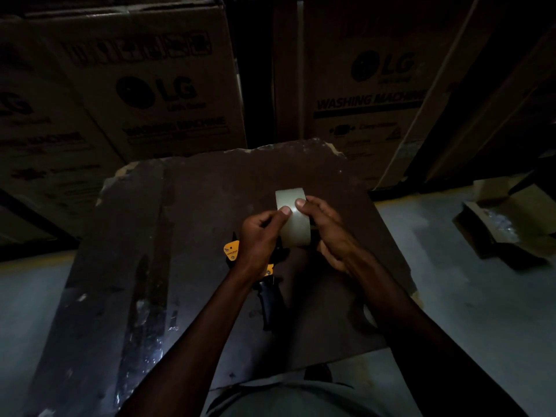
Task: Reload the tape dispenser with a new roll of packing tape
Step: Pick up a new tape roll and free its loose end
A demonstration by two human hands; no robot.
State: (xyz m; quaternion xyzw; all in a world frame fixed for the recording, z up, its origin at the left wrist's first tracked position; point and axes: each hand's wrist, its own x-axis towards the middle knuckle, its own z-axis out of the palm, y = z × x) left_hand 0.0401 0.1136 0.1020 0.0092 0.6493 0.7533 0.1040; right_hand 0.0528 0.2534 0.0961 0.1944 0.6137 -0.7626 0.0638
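- I had both hands up over the bench [186, 224], a dark, scuffed board with tape scraps stuck along its left part.
- My right hand [328, 233] was wrapped around the roll of packing tape [293, 218], which stood on edge with its pale outer face turned toward the camera.
- My left hand [260, 239] was pinched at that same face, its thumb pressed beside my right thumb; it looked like I was feeling for the loose end of the tape.
- The tape dispenser [269, 291] lay on the bench directly beneath my hands, with its black handle pointing back toward me and an orange plate [231, 250] showing left of my left wrist. The light was too poor to tell whether the roll already sat on its hub or was held just above it.
- My judgement: this was the step of finding and lifting the tape end.
- The next move would call for a fingernail under the edge, then a steady peel so the strip does not split.
- LG washing-machine cartons [168, 94] stood behind the bench.
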